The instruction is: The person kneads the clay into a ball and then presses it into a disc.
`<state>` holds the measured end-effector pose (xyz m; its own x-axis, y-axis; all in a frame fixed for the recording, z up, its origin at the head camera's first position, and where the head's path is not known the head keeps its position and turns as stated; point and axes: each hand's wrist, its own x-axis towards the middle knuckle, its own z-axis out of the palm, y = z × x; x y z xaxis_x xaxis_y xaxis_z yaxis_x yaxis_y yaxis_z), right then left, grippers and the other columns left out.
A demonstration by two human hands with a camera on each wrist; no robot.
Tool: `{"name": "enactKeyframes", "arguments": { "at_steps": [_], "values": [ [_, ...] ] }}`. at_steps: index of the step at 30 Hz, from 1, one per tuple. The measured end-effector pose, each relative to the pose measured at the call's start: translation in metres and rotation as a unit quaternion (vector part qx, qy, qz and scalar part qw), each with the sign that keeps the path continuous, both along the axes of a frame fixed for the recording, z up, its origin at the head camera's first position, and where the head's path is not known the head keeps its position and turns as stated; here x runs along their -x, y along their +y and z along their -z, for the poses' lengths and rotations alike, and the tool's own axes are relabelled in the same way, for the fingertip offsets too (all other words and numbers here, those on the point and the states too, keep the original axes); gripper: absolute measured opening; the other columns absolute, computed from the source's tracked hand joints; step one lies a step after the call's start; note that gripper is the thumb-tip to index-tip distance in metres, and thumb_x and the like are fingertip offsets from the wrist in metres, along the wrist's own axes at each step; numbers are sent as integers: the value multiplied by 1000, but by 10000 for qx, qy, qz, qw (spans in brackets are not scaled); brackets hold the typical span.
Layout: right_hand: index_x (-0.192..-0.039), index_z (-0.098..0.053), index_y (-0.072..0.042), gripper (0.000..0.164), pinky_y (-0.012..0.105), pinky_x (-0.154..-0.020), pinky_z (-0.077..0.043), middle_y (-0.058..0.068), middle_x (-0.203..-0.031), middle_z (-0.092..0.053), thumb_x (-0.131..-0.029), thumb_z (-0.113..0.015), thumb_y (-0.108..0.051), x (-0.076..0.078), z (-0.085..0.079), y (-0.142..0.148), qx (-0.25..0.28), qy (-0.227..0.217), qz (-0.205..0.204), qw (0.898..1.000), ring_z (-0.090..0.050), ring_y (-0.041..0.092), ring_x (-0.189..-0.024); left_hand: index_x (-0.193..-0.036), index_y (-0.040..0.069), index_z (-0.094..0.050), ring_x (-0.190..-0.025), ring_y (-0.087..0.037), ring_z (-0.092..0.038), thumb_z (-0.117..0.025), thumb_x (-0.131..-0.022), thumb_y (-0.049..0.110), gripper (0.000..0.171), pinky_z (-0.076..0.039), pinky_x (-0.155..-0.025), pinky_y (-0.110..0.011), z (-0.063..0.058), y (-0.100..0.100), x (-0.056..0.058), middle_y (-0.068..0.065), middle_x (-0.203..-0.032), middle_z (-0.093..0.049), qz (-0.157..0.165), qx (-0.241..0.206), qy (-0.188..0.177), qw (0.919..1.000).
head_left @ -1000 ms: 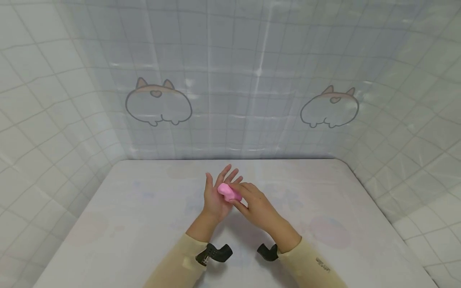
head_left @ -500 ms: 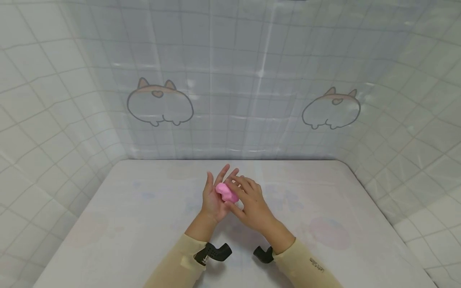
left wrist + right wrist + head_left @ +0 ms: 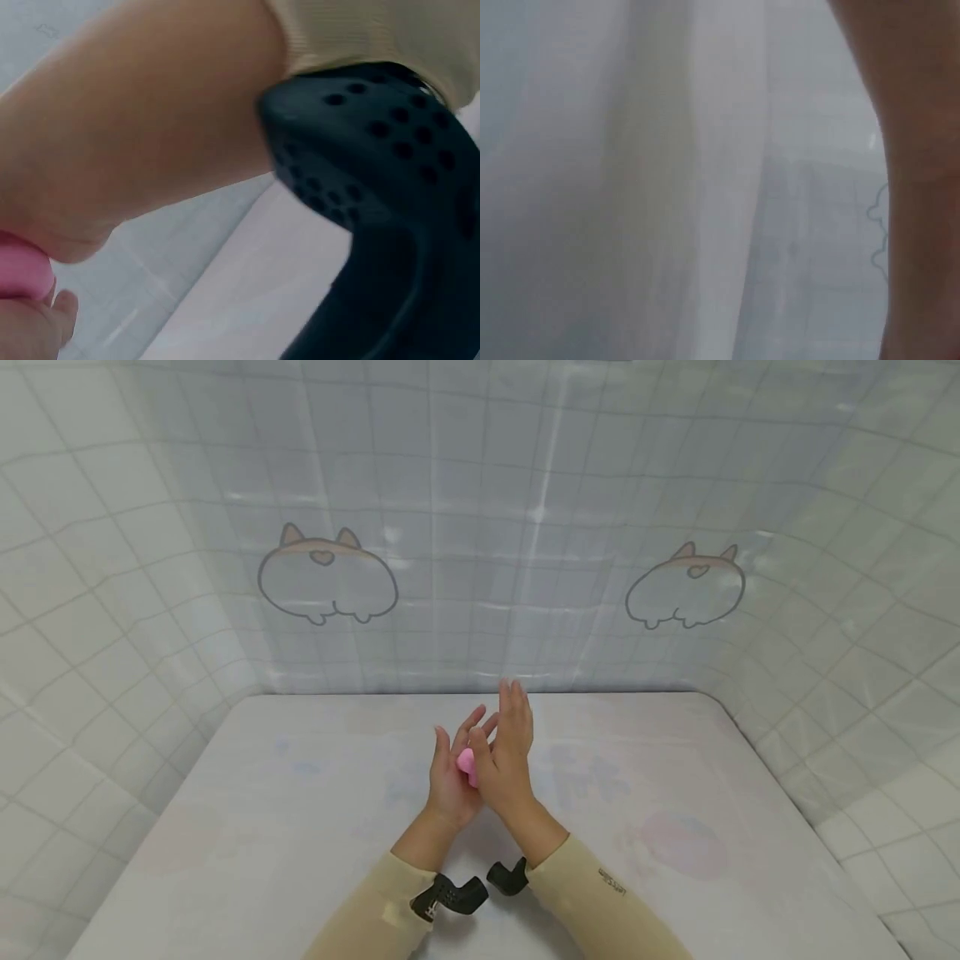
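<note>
A pink lump of what looks like modelling clay (image 3: 467,763) lies between my two palms, above the middle of the table. My left hand (image 3: 448,792) is turned palm up under it, fingers and thumb extended. Flat against the lump from the right is my right hand (image 3: 510,758), its fingers straight and pointing away; it hides most of the clay. In the left wrist view a rounded end of the pink clay (image 3: 22,268) pokes out between the heel of one palm and the other hand. The right wrist view shows only skin at its right edge, blurred.
A white table (image 3: 300,843) with faint pastel patches spreads beneath both hands. Tiled sheeting with cartoon outlines (image 3: 327,578) rises behind it and at both sides. Black wrist mounts (image 3: 459,894) stick out from the beige sleeves (image 3: 375,910), close to each other.
My right hand has let go of its fingertip grip on the pink clay, straightened its fingers and swung left to lie flat over it. The left hand has hardly moved.
</note>
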<state>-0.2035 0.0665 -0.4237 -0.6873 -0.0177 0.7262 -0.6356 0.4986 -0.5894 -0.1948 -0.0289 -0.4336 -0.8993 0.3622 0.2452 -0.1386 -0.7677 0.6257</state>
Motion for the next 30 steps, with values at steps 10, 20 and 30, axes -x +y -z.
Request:
{"name": "enactKeyframes", "arguments": {
  "at_steps": [10,20,30],
  "values": [
    [-161,-2,-10,94,68,-113,-2,10,-168,-2,-96,-21,-76,-4,8,-6,-4,-961,-247,9951,1,38,-152,-161,14,-8,-145,-18,-28,-6,-95,76,90,-41,-101,-21,-2,0,-1,-9,-167,-13,-421,505,453,9968],
    [-161,4,-13,95,73,-111,-4,7,-168,1,-95,-17,-78,-22,10,-10,-9,-1245,-1170,9853,3,35,-152,-161,18,1,-150,-23,-18,-25,-89,84,100,-17,-120,-46,-4,-4,13,-7,-167,-7,-659,902,663,9915],
    [-161,7,-25,94,72,-111,-9,-1,-167,5,-91,-15,-83,-24,-8,-11,711,-1596,-1399,9746,1,26,-152,-161,12,-1,-152,-34,-8,-28,-84,89,112,-12,-118,-59,8,0,12,-11,-168,-6,-689,2098,807,9720]
  ]
}}
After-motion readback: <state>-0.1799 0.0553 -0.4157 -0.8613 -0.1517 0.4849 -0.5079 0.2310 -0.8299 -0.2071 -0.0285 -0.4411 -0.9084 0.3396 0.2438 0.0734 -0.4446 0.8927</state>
